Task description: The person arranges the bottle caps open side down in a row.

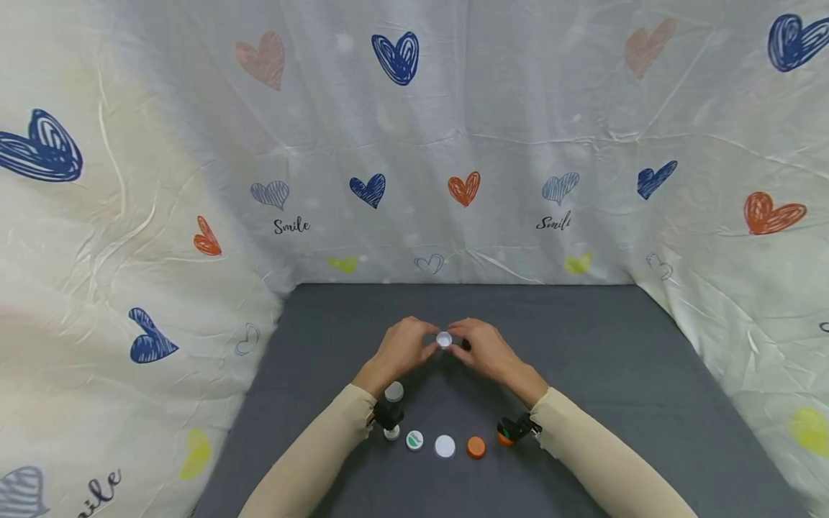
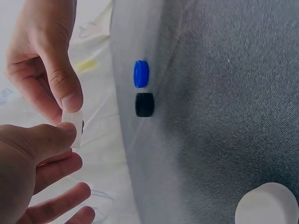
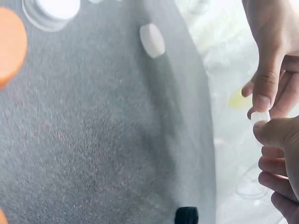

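Observation:
A small white bottle cap (image 1: 443, 339) is held up between the two hands near the middle of the table. My left hand (image 1: 403, 349) pinches it from one side with the thumb and a finger. From the other side, my right hand (image 1: 484, 349) pinches it too. The left wrist view shows both thumbs on the cap's pale rim (image 2: 78, 135), with the left hand's other fingers spread apart. Beyond the hands, a blue cap (image 2: 141, 73) and a black cap (image 2: 145, 105) stand side by side on the table.
Near me runs a row: a white cap (image 1: 391, 433), a white cap with a green mark (image 1: 414, 440), a larger white cap (image 1: 445, 446) and orange caps (image 1: 476, 447). Another white cap (image 1: 393, 391) stands beside the left wrist. A heart-printed curtain (image 1: 427, 144) surrounds the grey table (image 1: 583, 338).

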{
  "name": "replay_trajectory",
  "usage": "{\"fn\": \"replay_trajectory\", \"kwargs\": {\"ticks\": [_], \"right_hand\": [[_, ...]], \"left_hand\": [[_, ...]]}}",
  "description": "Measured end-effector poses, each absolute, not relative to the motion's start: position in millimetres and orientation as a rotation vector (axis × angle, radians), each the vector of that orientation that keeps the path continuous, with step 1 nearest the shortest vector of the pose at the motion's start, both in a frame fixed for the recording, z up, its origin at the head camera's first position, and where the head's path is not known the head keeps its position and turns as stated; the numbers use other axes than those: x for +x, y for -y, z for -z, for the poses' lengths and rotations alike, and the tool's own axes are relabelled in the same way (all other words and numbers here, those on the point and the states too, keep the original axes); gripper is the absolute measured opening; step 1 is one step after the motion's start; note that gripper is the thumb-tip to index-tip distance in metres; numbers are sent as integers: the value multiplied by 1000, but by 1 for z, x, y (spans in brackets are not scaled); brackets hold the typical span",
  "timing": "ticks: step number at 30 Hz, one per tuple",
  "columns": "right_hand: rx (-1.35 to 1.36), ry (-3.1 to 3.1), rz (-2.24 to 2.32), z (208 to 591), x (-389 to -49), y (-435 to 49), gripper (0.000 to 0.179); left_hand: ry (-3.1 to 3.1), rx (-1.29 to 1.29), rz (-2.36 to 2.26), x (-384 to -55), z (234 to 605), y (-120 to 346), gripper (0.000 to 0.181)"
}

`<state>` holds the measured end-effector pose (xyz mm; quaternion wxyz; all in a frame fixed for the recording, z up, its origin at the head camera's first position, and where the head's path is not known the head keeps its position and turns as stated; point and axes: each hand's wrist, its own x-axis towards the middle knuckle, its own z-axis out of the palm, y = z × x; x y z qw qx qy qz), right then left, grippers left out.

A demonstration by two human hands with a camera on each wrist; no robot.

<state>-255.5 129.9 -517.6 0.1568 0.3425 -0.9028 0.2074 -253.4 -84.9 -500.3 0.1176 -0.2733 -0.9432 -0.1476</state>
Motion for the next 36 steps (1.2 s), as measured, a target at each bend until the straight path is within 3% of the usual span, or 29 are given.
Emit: {"fn": "replay_trajectory", "kwargs": {"ticks": [17, 36], "right_hand": [[1014, 2477, -694, 496, -218, -131, 32], [1084, 2429, -734, 501, -192, -130, 34]], "left_hand": [[2581, -941, 460, -215, 482, 96, 24], [2456, -1028, 531, -191, 498, 105, 28]]}}
